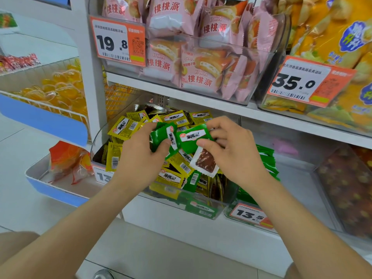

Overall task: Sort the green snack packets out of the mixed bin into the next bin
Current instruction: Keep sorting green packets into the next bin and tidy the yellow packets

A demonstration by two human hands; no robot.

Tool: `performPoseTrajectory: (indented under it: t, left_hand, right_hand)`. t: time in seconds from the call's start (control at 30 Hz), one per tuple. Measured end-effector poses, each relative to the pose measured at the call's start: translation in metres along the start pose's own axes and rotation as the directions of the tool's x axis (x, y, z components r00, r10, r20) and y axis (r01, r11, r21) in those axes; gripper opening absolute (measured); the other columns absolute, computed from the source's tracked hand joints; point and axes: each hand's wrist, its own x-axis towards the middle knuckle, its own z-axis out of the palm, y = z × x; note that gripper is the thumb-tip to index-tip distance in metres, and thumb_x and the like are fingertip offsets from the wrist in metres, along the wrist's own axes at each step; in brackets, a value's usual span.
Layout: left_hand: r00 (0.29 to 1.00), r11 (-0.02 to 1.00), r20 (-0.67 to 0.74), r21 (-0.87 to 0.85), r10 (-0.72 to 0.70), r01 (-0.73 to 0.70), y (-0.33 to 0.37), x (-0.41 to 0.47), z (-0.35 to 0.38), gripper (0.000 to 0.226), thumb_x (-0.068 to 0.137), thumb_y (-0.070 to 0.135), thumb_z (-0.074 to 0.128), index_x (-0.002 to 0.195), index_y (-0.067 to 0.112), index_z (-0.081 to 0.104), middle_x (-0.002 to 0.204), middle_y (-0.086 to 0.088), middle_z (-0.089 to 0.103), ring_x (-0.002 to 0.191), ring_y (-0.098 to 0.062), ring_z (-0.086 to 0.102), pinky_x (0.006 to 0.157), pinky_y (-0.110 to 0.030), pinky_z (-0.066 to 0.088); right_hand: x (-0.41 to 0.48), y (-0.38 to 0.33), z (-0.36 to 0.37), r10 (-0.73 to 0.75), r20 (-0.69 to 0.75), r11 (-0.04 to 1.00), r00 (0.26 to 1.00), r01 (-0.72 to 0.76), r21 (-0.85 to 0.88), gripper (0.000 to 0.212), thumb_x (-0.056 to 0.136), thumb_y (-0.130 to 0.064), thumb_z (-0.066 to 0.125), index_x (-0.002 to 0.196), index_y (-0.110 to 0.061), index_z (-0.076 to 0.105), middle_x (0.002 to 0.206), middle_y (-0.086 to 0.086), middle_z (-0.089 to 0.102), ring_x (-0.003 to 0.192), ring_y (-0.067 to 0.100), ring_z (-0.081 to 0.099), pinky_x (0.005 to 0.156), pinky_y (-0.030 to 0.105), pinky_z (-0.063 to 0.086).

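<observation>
Green packets (191,137) are gripped in our left hand (138,156) and pinched by our right hand (233,152) over the mixed bin (173,200). More remain inside, while the next bin (291,178), at three o'clock, already holds some.

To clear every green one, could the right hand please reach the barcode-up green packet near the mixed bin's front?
Probably yes: the barcode-up green packet lies mostly uncovered just below the right hand, though its fingers pinch a second green packet.
</observation>
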Motion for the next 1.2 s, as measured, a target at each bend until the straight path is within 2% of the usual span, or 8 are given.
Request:
performPoseTrajectory:
  t: [0.17,0.33,0.53,0.63,0.73,0.93,1.1,1.2]
  left_hand:
    - [0.92,0.969,0.38,-0.248,0.092,0.006,0.006,0.001,-0.009,0.036,0.094,0.023,0.074,0.124,0.04,0.064,0.108,0.017,0.078,0.1,-0.002,0.073,0.084,-0.021,0.059]
    - [0.92,0.976,0.388,-0.214,0.048,0.04,0.01,-0.003,-0.005,0.031,0.096,0.022,0.073,0.127,0.026,0.067,0.103,0.01,0.079,0.094,-0.008,0.076,0.084,-0.03,0.062]
    - [0.862,0.824,0.448,-0.378,-0.236,0.422,0.017,-0.008,-0.001,0.019,0.098,0.02,0.07,0.118,0.017,0.07,0.099,0.001,0.08,0.092,-0.017,0.078,0.083,-0.04,0.065]
    - [0.82,0.705,0.502,-0.475,-0.274,0.527,0.021,-0.009,0.001,0.02,0.098,0.018,0.069,0.117,0.011,0.071,0.104,-0.007,0.08,0.097,-0.025,0.078,0.088,-0.045,0.062]
    - [0.819,0.703,0.449,-0.448,-0.357,0.552,0.018,-0.006,0.0,0.017,0.097,0.019,0.071,0.111,0.009,0.071,0.098,-0.008,0.08,0.09,-0.024,0.079,0.077,-0.038,0.065]
    - [0.903,0.882,0.291,-0.262,-0.315,0.392,0.008,-0.006,-0.001,0.009,0.098,0.021,0.07,0.107,0.022,0.069,0.094,0.0,0.079,0.079,-0.014,0.078,0.063,-0.029,0.063]
    - [0.975,0.984,0.133,0.015,-0.177,0.177,0.009,-0.003,0.002,0.019,0.097,0.028,0.066,0.116,0.025,0.065,0.091,0.008,0.073,0.08,-0.008,0.072,0.069,-0.032,0.061]
    - [0.979,0.985,0.116,0.04,-0.169,0.166,0.012,-0.005,0.003,0.028,0.099,0.026,0.063,0.126,0.022,0.06,0.094,0.011,0.07,0.081,-0.003,0.068,0.061,-0.02,0.053]
  right_hand:
    - [0.0,0.001,0.004,-0.065,0.102,0.996,0.993,0.07,-0.051,0.028,0.091,-0.03,0.08,0.118,-0.026,0.075,0.104,-0.014,0.073,0.089,0.006,0.073,0.085,0.038,0.061]
    - [-0.003,-0.004,0.004,-0.048,0.046,0.999,0.998,0.047,0.021,0.061,0.09,-0.027,0.081,0.145,-0.037,0.057,0.118,-0.014,0.066,0.083,0.006,0.073,0.082,0.03,0.062]
    - [-0.011,-0.016,-0.002,-0.35,-0.377,0.936,0.858,0.305,-0.175,0.039,0.099,-0.001,0.066,0.138,-0.009,0.063,0.115,0.002,0.071,0.098,0.016,0.068,0.093,0.031,0.056]
    - [-0.02,-0.019,0.017,-0.446,-0.255,0.895,0.858,0.417,-0.162,0.04,0.096,0.004,0.069,0.134,-0.008,0.066,0.105,0.003,0.07,0.095,0.016,0.066,0.09,0.026,0.054]
    - [-0.018,-0.003,0.028,-0.29,-0.05,0.946,0.956,0.279,-0.167,0.043,0.096,0.0,0.067,0.136,-0.017,0.065,0.11,0.0,0.069,0.096,0.01,0.063,0.089,0.033,0.057]
    - [-0.015,0.002,0.014,-0.12,-0.172,0.96,0.978,0.07,-0.272,0.036,0.089,0.01,0.057,0.102,-0.018,0.075,0.1,-0.006,0.072,0.091,0.005,0.066,0.086,0.008,0.049]
    - [-0.016,-0.003,0.011,0.06,0.247,0.905,0.967,0.051,-0.422,0.008,0.093,-0.034,0.072,0.089,-0.028,0.074,0.078,-0.014,0.067,0.073,0.003,0.064,0.08,0.032,0.059]
    - [-0.017,-0.009,0.022,0.158,0.327,0.645,0.932,0.153,-0.749,0.062,0.081,-0.082,0.059,0.065,-0.023,0.049,0.069,-0.006,0.056,0.075,0.021,0.055,0.087,0.04,0.044]
